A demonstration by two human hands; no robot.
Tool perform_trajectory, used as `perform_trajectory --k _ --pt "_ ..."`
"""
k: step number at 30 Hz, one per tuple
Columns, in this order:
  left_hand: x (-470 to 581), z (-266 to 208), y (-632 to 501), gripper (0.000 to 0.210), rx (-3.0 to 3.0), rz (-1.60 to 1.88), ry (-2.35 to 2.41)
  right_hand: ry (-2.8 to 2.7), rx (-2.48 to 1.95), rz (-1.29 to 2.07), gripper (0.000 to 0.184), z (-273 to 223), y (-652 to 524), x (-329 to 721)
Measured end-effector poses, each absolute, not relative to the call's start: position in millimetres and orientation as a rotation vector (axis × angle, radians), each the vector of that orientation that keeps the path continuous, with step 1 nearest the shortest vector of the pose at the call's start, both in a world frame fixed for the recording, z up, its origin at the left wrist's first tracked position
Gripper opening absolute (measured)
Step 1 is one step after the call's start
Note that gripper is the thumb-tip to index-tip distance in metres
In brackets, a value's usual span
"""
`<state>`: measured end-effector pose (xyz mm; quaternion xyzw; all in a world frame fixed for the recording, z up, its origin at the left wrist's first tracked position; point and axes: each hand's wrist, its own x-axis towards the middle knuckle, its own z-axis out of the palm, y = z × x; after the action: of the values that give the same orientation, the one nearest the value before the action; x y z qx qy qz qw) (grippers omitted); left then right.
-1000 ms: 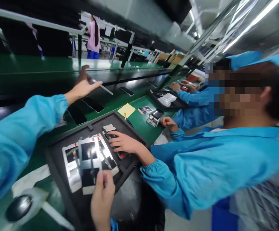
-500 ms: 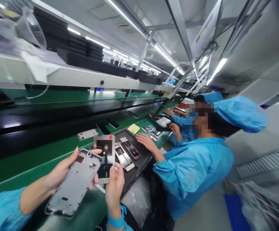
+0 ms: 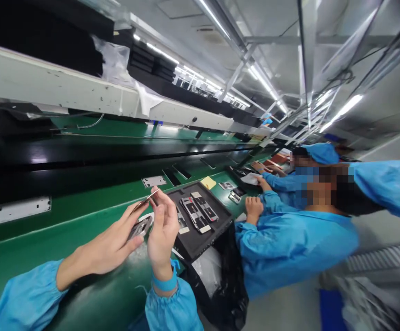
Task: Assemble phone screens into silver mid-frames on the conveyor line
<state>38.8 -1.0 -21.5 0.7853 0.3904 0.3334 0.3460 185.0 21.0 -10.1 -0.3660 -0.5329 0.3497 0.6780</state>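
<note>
The left hand [image 3: 108, 241] is closed to a narrow gap, holding a phone frame [image 3: 142, 226] between thumb and fingers; the frame is tilted and partly covered by both hands. A thin panel [image 3: 145, 201], seen almost edge-on, lies along the left fingers above the frame; the right hand [image 3: 163, 220] is raised beside it, fingers bent and fingertips at the panel's upper end; whether the right hand grips the panel cannot be told. Both held parts are above the green bench [image 3: 86, 207], to the left of a black tray [image 3: 216, 234].

The tray contains phone parts [image 3: 195, 214] set side by side, the leftmost partly hidden by the right hand; a yellow paper [image 3: 208, 182] lies at the tray's far side. Beyond the hands, a pale plate [image 3: 154, 181] lies flat just beside two dark panels [image 3: 176, 174]; a second, longer plate [image 3: 17, 211] lies well apart at the far left. A black bag [image 3: 229, 285] hangs near the tray's front edge; to the right sits a co-worker in a blue smock [image 3: 296, 243], with one hand [image 3: 254, 209] near the tray's right side.
</note>
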Motion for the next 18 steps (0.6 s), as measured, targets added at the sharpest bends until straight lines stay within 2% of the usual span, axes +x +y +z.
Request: perform_trajectory --k 5,9,11,14,18 --pt "33 -20 -4 0.075 2.156 0.867 0.992 -1.121 -0.804 0.772 0.025 2 22 177" --pt "15 -17 8 0.06 2.098 0.984 0.9 -1.213 -0.787 0.748 0.024 -6 28 186" --pt "-1 -14 19 0.056 1.977 1.162 0.977 -1.258 -0.831 0.726 0.024 -27 32 191" --pt "-25 -9 32 0.071 1.54 1.456 1.065 -1.444 -1.079 0.746 0.024 -78 38 189" --pt "-42 0 31 0.085 0.966 1.447 0.757 -1.802 -1.353 0.808 0.024 -145 38 173"
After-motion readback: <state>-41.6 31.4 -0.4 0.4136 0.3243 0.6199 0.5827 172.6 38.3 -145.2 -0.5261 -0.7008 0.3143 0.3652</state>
